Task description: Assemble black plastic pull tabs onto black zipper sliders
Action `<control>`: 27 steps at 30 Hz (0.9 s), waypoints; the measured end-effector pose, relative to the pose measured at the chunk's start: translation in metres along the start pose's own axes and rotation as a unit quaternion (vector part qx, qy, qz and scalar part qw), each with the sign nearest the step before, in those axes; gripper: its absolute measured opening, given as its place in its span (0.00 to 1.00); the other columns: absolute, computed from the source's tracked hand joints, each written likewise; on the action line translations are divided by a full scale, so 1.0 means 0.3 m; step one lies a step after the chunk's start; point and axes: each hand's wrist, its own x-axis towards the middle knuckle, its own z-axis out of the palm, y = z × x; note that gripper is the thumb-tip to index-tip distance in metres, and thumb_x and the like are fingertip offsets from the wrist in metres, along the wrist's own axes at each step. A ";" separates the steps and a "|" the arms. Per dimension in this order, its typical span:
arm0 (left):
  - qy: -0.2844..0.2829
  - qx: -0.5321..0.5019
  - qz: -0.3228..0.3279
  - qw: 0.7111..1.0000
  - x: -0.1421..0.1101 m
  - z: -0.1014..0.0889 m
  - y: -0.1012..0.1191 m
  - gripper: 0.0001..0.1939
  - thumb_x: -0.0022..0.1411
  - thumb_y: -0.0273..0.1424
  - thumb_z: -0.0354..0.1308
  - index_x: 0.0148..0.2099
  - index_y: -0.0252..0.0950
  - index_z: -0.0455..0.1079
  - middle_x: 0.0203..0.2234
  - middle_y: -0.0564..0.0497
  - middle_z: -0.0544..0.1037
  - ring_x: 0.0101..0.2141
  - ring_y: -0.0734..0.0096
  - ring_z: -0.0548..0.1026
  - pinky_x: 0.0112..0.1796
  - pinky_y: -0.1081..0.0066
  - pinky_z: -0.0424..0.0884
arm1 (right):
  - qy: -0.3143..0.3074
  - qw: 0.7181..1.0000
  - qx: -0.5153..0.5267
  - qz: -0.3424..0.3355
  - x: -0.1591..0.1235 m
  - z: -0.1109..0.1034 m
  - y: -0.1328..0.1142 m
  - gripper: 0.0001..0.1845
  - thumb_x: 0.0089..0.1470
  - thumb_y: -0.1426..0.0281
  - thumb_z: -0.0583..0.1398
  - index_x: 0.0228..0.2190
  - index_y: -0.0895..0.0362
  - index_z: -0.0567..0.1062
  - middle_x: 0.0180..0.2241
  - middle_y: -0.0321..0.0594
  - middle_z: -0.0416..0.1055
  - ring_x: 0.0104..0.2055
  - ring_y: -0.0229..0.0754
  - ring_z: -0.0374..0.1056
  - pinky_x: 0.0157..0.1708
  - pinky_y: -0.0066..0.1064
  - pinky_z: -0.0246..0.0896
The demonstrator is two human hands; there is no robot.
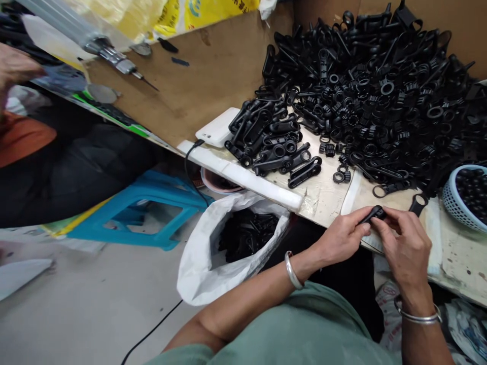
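So the black plastic part (376, 213) is small, kinda glossy, and half hidden by the grip, right around the front edge of the worktop (325, 200). The left hand (344, 235) pinches one end, reaching in diagonally; the right hand (409, 246) pinches the other, coming nearly straight up. Huge heap of black pieces (365, 96) beyond, blue basket (459, 205) of black balls (472, 188) off right, open white sack (198, 258) lower left.

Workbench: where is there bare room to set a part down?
Bare worktop shows just below the blue basket, to the right of the right hand. The brown board is open between the driver-like tool and the big black heap. That heap and the smaller pile beside the white box are crowded.
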 end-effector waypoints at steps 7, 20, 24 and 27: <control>-0.053 -0.182 -0.028 0.981 -0.017 0.000 0.014 0.25 0.63 0.30 0.59 0.63 0.37 0.68 0.60 0.43 0.71 0.61 0.51 0.67 0.59 0.55 0.67 | 0.102 0.993 -0.014 -0.062 -0.020 0.015 0.019 0.14 0.54 0.74 0.67 0.43 0.57 0.75 0.37 0.43 0.76 0.38 0.43 0.74 0.36 0.33 0.73; 0.007 0.059 0.055 0.997 -0.016 -0.001 0.003 0.24 0.65 0.28 0.53 0.63 0.32 0.65 0.57 0.42 0.74 0.58 0.59 0.70 0.61 0.58 0.63 | 0.060 0.994 0.057 0.068 -0.015 0.009 -0.028 0.10 0.56 0.69 0.65 0.41 0.58 0.78 0.36 0.41 0.77 0.32 0.39 0.74 0.32 0.31 0.76; 0.016 -0.058 0.031 0.998 -0.016 0.006 -0.018 0.24 0.63 0.29 0.57 0.61 0.32 0.68 0.58 0.41 0.73 0.59 0.56 0.70 0.62 0.56 0.62 | 0.068 0.994 0.039 0.074 -0.031 0.033 -0.033 0.12 0.57 0.69 0.65 0.43 0.58 0.78 0.39 0.45 0.77 0.36 0.43 0.76 0.38 0.36 0.77; 0.019 -0.137 0.015 0.990 -0.016 0.008 -0.017 0.23 0.61 0.29 0.60 0.59 0.36 0.72 0.56 0.44 0.75 0.58 0.56 0.71 0.61 0.56 0.63 | 0.081 0.996 -0.001 0.032 -0.037 0.039 -0.032 0.13 0.56 0.71 0.65 0.44 0.58 0.77 0.40 0.46 0.77 0.40 0.46 0.76 0.42 0.39 0.76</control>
